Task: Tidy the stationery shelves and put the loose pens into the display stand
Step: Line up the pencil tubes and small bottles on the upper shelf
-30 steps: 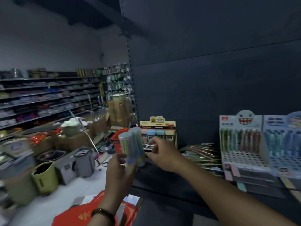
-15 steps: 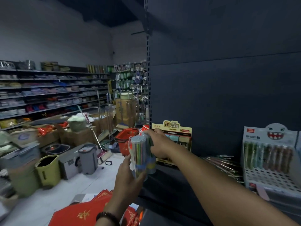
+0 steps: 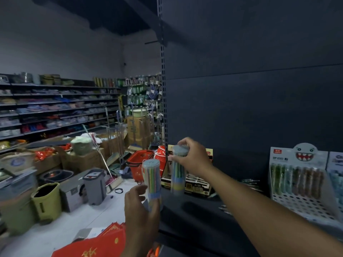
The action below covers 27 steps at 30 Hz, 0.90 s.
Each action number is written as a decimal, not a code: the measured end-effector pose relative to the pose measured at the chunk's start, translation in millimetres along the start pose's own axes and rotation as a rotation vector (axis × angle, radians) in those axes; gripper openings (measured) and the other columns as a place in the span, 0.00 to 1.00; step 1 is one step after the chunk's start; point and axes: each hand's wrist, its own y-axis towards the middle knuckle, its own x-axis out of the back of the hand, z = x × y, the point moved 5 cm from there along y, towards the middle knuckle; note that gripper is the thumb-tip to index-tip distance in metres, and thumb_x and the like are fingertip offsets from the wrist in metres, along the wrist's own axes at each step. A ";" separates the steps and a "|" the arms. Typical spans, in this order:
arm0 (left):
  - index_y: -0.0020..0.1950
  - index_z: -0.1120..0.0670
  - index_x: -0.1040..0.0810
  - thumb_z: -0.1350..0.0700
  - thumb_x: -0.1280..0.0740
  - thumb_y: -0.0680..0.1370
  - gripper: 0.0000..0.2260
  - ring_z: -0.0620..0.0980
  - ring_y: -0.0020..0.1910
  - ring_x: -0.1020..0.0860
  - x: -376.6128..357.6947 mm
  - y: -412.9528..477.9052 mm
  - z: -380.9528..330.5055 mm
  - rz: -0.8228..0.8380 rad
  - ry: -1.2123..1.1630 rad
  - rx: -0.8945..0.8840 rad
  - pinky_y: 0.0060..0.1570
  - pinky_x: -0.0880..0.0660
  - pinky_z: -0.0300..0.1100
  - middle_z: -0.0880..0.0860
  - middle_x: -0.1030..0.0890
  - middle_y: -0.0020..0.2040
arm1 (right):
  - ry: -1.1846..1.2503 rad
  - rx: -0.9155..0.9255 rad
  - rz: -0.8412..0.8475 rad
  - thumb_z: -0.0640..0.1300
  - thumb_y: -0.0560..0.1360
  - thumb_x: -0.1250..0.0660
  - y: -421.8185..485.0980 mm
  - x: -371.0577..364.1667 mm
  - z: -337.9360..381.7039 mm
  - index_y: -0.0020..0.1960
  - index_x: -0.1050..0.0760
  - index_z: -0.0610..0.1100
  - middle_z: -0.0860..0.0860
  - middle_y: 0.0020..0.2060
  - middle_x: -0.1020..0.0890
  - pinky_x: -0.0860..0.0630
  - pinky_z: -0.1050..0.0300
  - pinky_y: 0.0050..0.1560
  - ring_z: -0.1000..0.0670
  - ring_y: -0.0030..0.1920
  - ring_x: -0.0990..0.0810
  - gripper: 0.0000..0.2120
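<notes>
My left hand [image 3: 141,206] holds a clear tube of coloured pencils [image 3: 152,180] upright by its lower part, just off the left end of the dark shelf [image 3: 194,216]. Gripping the lid end of a second pencil tube [image 3: 178,175] from above, my right hand [image 3: 193,156] keeps it just above the shelf, in front of a yellow-topped display box [image 3: 196,184]. At the right stands a white pen display stand [image 3: 298,184] with a toothy monster face, a row of pens in it. Loose pens [image 3: 250,182] lie on the shelf between box and stand.
A second display stand [image 3: 336,173] sits at the far right edge. Red packets [image 3: 96,245] lie below my left hand. On the floor at left are bins [image 3: 47,201], boxes, a broom and a red basket [image 3: 140,162]. Stocked shelves [image 3: 55,110] line the far wall.
My right hand has taken one of the two tubes out of my left hand and moved it right, over the shelf. My view has turned further left.
</notes>
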 end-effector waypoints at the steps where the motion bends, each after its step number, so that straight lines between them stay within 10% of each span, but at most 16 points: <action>1: 0.60 0.45 0.27 0.57 0.22 0.74 0.20 0.45 0.53 0.23 -5.3 -3.4 -6.7 0.029 -0.018 -0.021 0.45 0.22 0.43 0.45 0.25 0.57 | -0.028 -0.002 -0.022 0.57 0.67 0.17 1.4 11.7 1.9 0.54 0.25 0.57 0.54 0.53 0.20 0.15 0.51 0.48 0.53 0.50 0.18 0.22; 8: 0.66 0.39 0.30 0.42 0.21 0.73 0.27 0.38 0.58 0.23 -72.4 -30.3 -67.1 0.392 -0.232 -0.022 0.53 0.24 0.39 0.34 0.27 0.61 | -0.219 0.011 -0.038 0.64 0.62 0.17 -22.3 94.8 34.1 0.48 0.25 0.54 0.59 0.46 0.19 0.16 0.50 0.44 0.57 0.44 0.19 0.25; 20: 0.65 0.47 0.21 0.58 0.27 0.80 0.14 0.45 0.51 0.15 -174.8 -119.3 -173.8 0.820 -0.580 0.040 0.46 0.20 0.36 0.45 0.14 0.53 | -0.162 -0.109 -0.051 0.65 0.65 0.18 -106.5 244.3 -4.3 0.57 0.25 0.53 0.57 0.48 0.19 0.21 0.56 0.44 0.56 0.47 0.19 0.29; 27: 0.72 0.42 0.25 0.54 0.30 0.83 0.18 0.45 0.61 0.17 -229.8 -178.9 -241.9 0.988 -0.570 -0.096 0.59 0.21 0.44 0.43 0.17 0.64 | -0.185 -0.251 -0.031 0.63 0.67 0.18 -188.5 324.1 -91.9 0.57 0.22 0.52 0.54 0.46 0.16 0.15 0.49 0.47 0.53 0.44 0.15 0.26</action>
